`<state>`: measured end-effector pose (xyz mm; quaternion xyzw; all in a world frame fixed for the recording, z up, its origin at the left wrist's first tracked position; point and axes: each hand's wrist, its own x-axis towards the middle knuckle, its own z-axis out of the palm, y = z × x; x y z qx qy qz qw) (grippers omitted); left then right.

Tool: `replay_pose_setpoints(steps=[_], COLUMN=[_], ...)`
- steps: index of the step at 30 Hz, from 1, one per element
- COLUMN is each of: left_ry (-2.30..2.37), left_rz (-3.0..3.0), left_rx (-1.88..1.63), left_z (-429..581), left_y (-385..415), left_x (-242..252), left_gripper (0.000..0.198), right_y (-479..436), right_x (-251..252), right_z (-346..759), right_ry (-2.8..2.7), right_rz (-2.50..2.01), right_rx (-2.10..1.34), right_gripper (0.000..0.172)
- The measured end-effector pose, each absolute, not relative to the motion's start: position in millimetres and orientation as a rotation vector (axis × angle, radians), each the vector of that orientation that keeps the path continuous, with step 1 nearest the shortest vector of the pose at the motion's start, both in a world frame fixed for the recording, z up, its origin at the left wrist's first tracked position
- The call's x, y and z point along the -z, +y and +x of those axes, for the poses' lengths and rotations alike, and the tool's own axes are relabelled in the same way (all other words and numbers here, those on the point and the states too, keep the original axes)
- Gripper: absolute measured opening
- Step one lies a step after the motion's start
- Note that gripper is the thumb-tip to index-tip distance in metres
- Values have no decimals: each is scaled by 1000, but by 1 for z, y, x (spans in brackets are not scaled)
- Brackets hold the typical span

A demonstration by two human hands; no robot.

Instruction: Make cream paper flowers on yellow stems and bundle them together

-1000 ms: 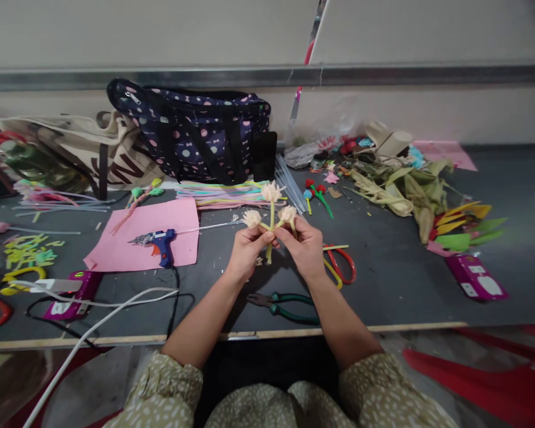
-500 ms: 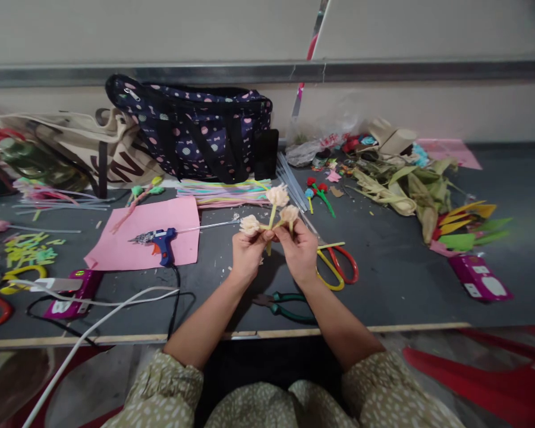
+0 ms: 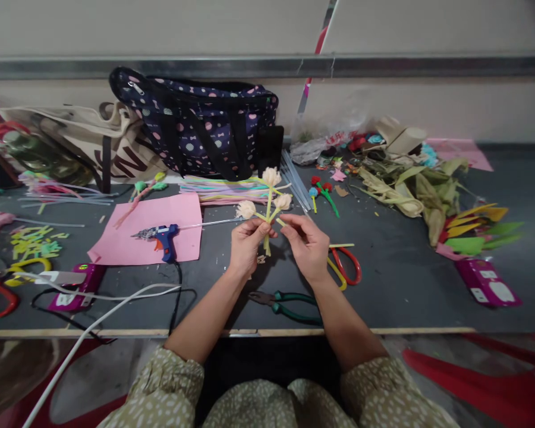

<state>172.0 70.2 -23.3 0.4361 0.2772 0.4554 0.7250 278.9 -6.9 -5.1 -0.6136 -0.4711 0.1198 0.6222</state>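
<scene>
My left hand [image 3: 248,245] pinches a spray of craft flowers [image 3: 268,205] where its stems meet. The spray has three fluffy cream heads on yellow-green pipe-cleaner stems, and the stem ends poke out below my thumb. Just to the right, my right hand [image 3: 307,245] has thumb and fingers closed on the end of a yellow-green pipe cleaner [image 3: 280,222]; most of it is hidden by the fingers. Green-handled pliers [image 3: 289,306] lie beneath on the table. Scissors with red and yellow handles [image 3: 354,267] sit beside my right wrist, partly covered.
A blue glue gun [image 3: 166,241] rests on pink foam sheet [image 3: 187,214], its cord trailing to the front edge. Pipe cleaners [image 3: 232,191] lie before a patterned bag [image 3: 214,125]. Dried husks [image 3: 401,196] and a purple box [image 3: 488,284] are to the right. Small red flowers [image 3: 325,187] lie behind.
My right hand has drawn away to the right from the stem joint, with a pipe-cleaner end in its fingers. The flowers now stand more upright in my left hand.
</scene>
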Motion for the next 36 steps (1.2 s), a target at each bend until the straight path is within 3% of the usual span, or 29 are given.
replay_pose_setpoints(steps=[5, 10, 19, 36], left_ry=[593, 610, 670, 702], left_rz=[975, 1077, 1078, 1358], left_rx=[-1021, -1058, -1031, -1089], left_z=[173, 173, 174, 172], left_y=[69, 67, 64, 63], left_x=[23, 20, 17, 32], left_gripper=[20, 17, 20, 14], right_y=[-10, -11, -14, -15], right_x=[2, 2, 2, 5], right_z=[276, 278, 288, 285], right_ry=[-1096, -1279, -1486, -1567], right_rz=[-1435, -1482, -1599, -1643], right_rx=[-255, -17, 478, 590], right_gripper=[10, 6, 15, 23])
